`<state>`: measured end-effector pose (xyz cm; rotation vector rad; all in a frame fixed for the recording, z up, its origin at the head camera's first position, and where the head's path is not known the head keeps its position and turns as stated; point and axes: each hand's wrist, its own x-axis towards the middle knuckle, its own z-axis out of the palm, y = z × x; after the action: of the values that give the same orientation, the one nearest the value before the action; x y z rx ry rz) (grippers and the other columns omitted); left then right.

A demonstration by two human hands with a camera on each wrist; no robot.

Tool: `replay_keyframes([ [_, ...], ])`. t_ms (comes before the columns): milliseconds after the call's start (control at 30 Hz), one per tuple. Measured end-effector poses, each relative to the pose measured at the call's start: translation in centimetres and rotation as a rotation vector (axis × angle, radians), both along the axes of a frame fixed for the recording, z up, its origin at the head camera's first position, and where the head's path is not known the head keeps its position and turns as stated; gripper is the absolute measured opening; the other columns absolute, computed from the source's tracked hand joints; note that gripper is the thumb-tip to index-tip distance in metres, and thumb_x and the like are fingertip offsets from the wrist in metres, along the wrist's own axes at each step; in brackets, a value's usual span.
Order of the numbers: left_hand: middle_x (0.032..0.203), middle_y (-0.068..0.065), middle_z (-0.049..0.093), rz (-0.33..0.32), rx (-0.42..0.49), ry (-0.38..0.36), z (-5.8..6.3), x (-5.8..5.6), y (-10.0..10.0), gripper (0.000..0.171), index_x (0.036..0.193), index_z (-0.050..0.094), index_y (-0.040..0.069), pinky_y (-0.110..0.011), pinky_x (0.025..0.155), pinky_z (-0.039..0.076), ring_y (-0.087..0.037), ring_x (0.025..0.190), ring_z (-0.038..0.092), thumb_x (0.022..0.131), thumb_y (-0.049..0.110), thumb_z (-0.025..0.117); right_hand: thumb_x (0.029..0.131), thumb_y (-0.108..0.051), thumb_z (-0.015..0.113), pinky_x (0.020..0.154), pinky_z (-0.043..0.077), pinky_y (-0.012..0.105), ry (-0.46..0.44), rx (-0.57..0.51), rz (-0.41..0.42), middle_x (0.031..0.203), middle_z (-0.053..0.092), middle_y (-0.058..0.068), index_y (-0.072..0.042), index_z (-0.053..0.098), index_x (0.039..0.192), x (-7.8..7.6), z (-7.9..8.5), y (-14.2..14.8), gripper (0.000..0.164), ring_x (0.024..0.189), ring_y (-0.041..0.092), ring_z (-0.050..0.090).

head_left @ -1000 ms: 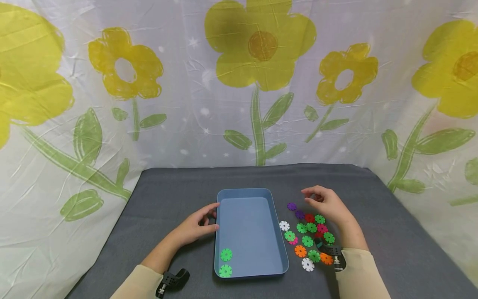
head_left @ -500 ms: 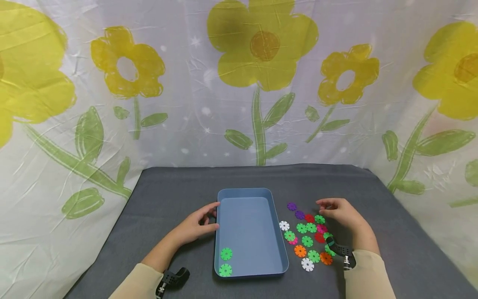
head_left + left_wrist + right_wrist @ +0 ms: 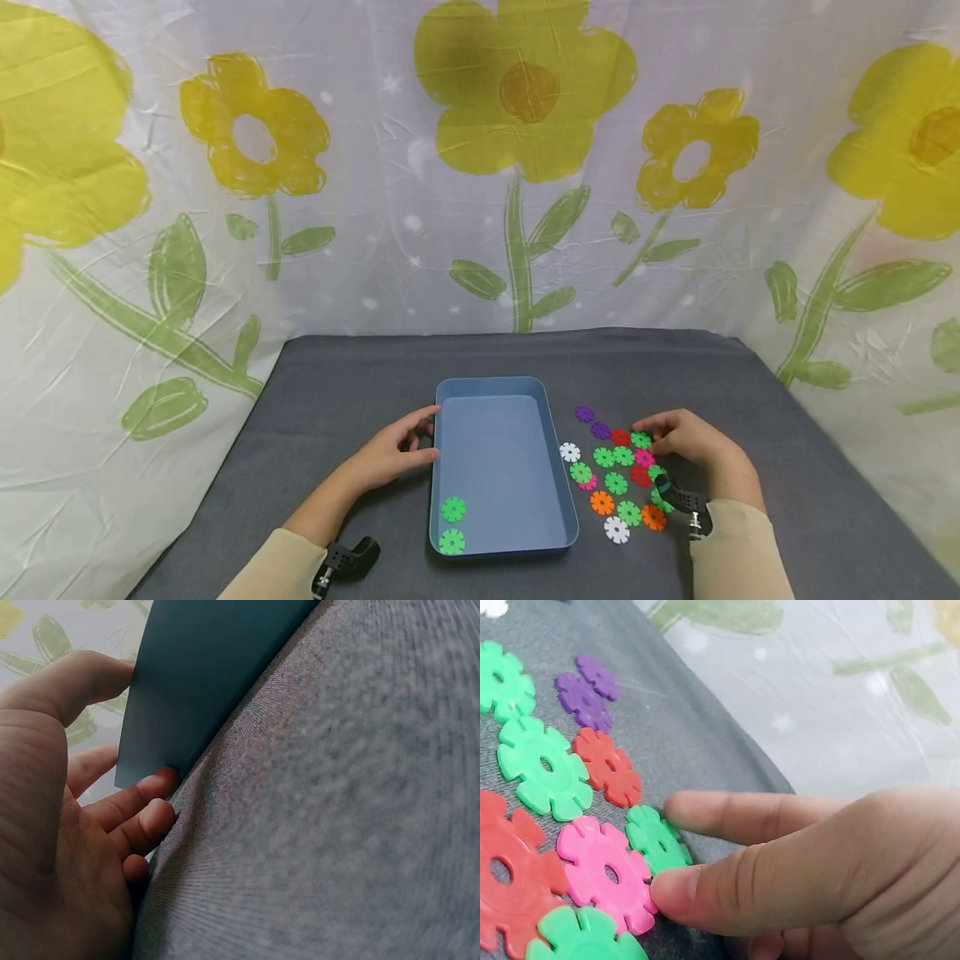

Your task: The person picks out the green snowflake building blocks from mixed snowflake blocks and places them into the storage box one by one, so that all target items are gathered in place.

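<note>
At the left wall of the blue tray [image 3: 498, 467], my left hand [image 3: 386, 454] rests its thumb and fingertips against the side. The left wrist view has that hand [image 3: 82, 817] touching the tray wall [image 3: 202, 682], with the lower fingers loosely bent near the cloth. My right hand [image 3: 690, 437] is over the far right of the loose notched discs. Its thumb and forefinger lie apart on either side of a green disc [image 3: 658, 838], fingertips right at its edges. A pink disc [image 3: 604, 874] lies beside the thumb tip. Two green discs [image 3: 452, 509] lie in the tray's near left corner.
Several discs are spread on the dark grey cloth [image 3: 360, 375] right of the tray, among them purple [image 3: 585, 414], white [image 3: 617, 530], orange [image 3: 602, 502] and red [image 3: 607, 766] ones. A flower-printed curtain [image 3: 375, 208] stands behind the table.
My right hand has moved right and toward me, then lowered to the green disc at the far right of the group. The left hand stays at the tray.
</note>
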<state>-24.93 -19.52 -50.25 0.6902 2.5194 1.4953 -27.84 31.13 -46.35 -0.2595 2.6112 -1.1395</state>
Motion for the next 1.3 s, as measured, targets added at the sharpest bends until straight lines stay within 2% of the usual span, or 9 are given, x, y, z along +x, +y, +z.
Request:
replay_keyframes([
  [167,0.127,-0.015,0.057,0.002,0.001,-0.002,0.0,0.0,0.1,0.071,0.157,0.040,0.006,-0.029,0.068,0.042,-0.017,0.077,0.049,0.097,0.023,0.074,0.086,0.007,0.072,0.066,0.038,0.038,0.027,0.041,-0.013,0.073,0.045,0.005,0.006,0.071,0.118,0.0,0.2,-0.4,0.032,0.070,0.022,0.043],
  [333,0.127,-0.015,0.057,0.000,0.000,-0.005,0.0,0.0,0.1,0.070,0.157,0.040,0.006,-0.029,0.067,0.042,-0.017,0.078,0.049,0.097,0.024,0.074,0.087,0.006,0.072,0.064,0.035,0.036,0.050,0.075,-0.050,0.073,0.044,0.005,0.004,0.071,0.117,-0.1,-0.3,-0.5,0.030,0.068,0.021,0.041],
  [600,0.127,-0.015,0.056,-0.001,0.001,-0.008,-0.1,0.0,0.1,0.070,0.156,0.040,0.006,-0.028,0.066,0.042,-0.016,0.078,0.048,0.098,0.024,0.074,0.085,-0.009,0.081,0.069,0.046,0.038,0.092,0.142,-0.079,0.085,0.058,0.007,0.003,0.068,0.103,-0.6,-0.6,-0.6,0.025,0.076,0.023,0.052],
  [833,0.127,-0.016,0.057,0.004,0.001,-0.003,-0.1,0.1,-0.1,0.070,0.156,0.040,0.006,-0.029,0.067,0.041,-0.017,0.077,0.048,0.097,0.024,0.074,0.083,-0.015,0.084,0.069,0.049,0.039,0.143,0.201,-0.097,0.084,0.061,0.006,0.000,0.068,0.095,-0.6,-0.5,-1.3,0.025,0.074,0.022,0.054],
  [1067,0.127,-0.016,0.057,0.004,0.000,0.006,0.0,0.1,-0.1,0.070,0.156,0.041,0.005,-0.029,0.067,0.042,-0.017,0.078,0.049,0.097,0.024,0.074,0.084,-0.014,0.082,0.075,0.051,0.046,0.213,0.250,-0.101,0.089,0.061,0.009,0.000,0.065,0.102,-1.0,-0.5,-1.7,0.028,0.079,0.025,0.056],
  [1300,0.126,-0.015,0.057,0.009,0.000,0.003,0.0,0.0,-0.1,0.070,0.156,0.041,0.006,-0.029,0.066,0.042,-0.017,0.077,0.048,0.097,0.023,0.074,0.083,-0.011,0.078,0.076,0.051,0.048,0.214,0.252,-0.114,0.092,0.062,0.010,0.002,0.067,0.109,-1.1,-0.6,-2.1,0.031,0.081,0.026,0.056],
])
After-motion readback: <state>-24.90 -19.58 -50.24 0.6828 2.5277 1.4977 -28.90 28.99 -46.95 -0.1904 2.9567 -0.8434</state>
